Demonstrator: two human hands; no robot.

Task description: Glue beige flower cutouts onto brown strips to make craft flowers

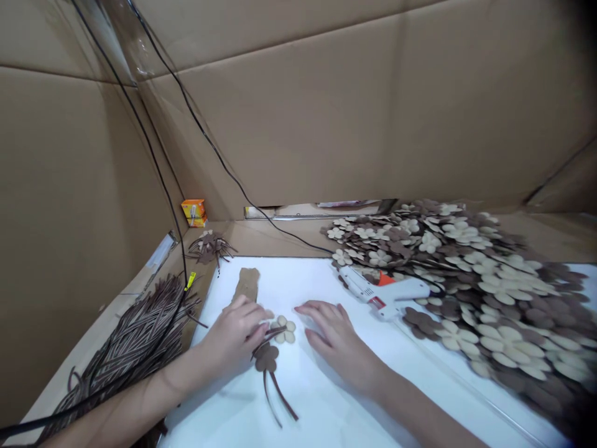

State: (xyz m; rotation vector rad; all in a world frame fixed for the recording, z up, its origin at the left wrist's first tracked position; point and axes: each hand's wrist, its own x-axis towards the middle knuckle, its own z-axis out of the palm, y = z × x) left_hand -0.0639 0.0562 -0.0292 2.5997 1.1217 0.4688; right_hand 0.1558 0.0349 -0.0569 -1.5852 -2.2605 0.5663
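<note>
Above white board [336,410] — left fingers [254,315] at strips [277,334], grip unclear — right fingers [321,309] apart, empty

Left fingers [257,315] hold strips [274,333] over pale flower [288,336].

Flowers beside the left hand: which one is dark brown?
The lower flower, with two strips trailing below it; the upper flower is beige.

"Can you read anything from here?"
"Not a word. That orange box [193,210], left of centre, has print too small to make out."
"And the yellow tag [190,281] just below it in the frame?"
"Dark marks, too blurred to read."
</note>
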